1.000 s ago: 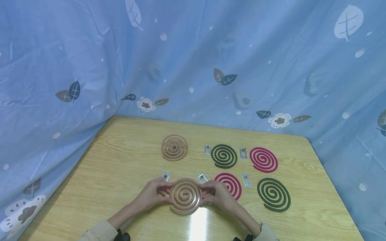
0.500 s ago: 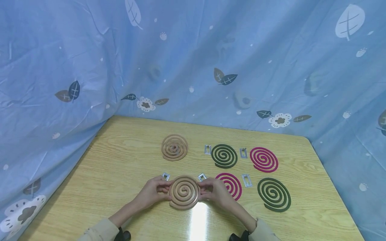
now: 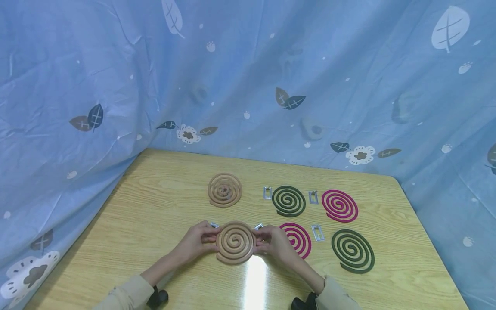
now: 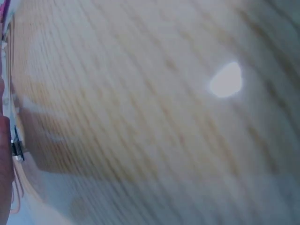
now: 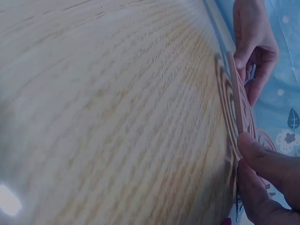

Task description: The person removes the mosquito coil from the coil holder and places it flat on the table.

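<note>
A tan mosquito coil [image 3: 234, 242] is held between my two hands in the head view. My left hand [image 3: 195, 242] pinches its left rim with thumb and fingers, and my right hand [image 3: 276, 243] pinches the right rim. Seen from the right wrist, the coil [image 5: 237, 101] is edge-on just over the glossy table, its reflection beneath. Parts of two metal coil stands, one left [image 3: 215, 224] and one right [image 3: 259, 226], peek out behind the hands. In the left wrist view only a strip of fingers [image 4: 4, 164] shows at the left edge.
Another tan coil [image 3: 224, 190] lies farther back. To the right are dark green coils [image 3: 288, 201] [image 3: 352, 251] and magenta coils [image 3: 339, 206] [image 3: 296, 237], the nearer magenta one partly behind my right hand. Metal stands [image 3: 268, 192] [image 3: 313, 197] [image 3: 317, 232] lie among them. Blue cloth [image 3: 248, 86] hangs behind the table.
Both hands have moved the tan coil slightly away from me and a little left. It now hides more of the space before the two nearby stands. The other coils stay put.
</note>
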`<state>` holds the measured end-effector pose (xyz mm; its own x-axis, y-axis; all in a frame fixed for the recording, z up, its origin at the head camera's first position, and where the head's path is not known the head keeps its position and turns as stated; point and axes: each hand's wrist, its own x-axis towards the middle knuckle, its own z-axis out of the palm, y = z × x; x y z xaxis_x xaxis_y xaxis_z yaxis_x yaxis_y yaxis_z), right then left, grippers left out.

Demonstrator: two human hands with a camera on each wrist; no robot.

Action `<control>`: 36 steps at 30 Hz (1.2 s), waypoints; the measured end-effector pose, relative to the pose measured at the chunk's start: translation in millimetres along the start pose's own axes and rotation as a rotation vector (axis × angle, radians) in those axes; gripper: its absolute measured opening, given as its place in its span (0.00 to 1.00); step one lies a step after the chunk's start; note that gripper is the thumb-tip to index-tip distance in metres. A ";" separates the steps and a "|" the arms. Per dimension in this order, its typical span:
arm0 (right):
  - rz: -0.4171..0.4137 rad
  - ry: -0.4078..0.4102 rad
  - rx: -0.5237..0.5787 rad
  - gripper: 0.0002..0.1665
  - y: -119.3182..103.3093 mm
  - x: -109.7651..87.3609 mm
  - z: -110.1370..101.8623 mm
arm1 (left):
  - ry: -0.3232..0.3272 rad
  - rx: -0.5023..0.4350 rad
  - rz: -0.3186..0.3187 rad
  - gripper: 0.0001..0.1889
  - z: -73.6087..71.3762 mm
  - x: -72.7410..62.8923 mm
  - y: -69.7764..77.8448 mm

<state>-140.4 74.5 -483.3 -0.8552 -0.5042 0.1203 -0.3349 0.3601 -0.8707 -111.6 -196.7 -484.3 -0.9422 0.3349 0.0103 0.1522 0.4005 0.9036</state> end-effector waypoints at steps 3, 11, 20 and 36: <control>-0.009 0.011 -0.020 0.23 -0.7 1.7 1.2 | -0.004 0.036 -0.001 0.29 -0.6 1.0 0.5; -0.008 0.019 -0.084 0.24 -6.0 5.4 2.1 | 0.010 0.055 0.003 0.29 0.4 1.9 -0.6; -0.017 0.023 -0.110 0.23 -6.5 7.4 3.4 | 0.023 0.066 0.035 0.27 1.5 3.7 -0.3; -0.014 -0.021 -0.139 0.21 -11.1 9.2 4.3 | 0.040 0.163 0.039 0.26 2.1 3.5 6.2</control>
<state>-142.8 62.5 -474.6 -0.8419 -0.5259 0.1211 -0.3998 0.4571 -0.7945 -113.3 -191.2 -479.5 -0.9453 0.3199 0.0644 0.2326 0.5221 0.8205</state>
